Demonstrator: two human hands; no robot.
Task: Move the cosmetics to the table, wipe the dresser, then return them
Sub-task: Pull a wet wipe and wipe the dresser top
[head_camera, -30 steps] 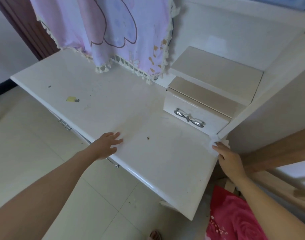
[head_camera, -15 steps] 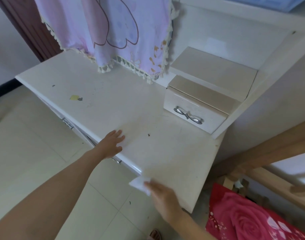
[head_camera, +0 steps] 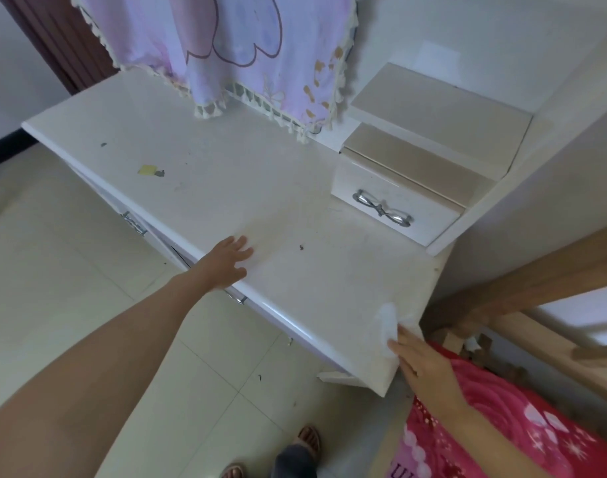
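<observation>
The cream dresser top fills the middle of the head view, marked by a yellow scrap and a few dark specks. No cosmetics are in view. My left hand rests flat on the front edge, fingers straight. My right hand presses a white wipe onto the near right corner of the top with straight fingers.
A small drawer box with a bow handle stands at the back right. A pink fringed cloth hangs over the back of the dresser. A red floral blanket and a wooden frame lie to the right. Tiled floor spreads on the left.
My right hand swept the wipe from the back right corner along the front edge, then to the near right corner. My left hand stayed on the front edge.
</observation>
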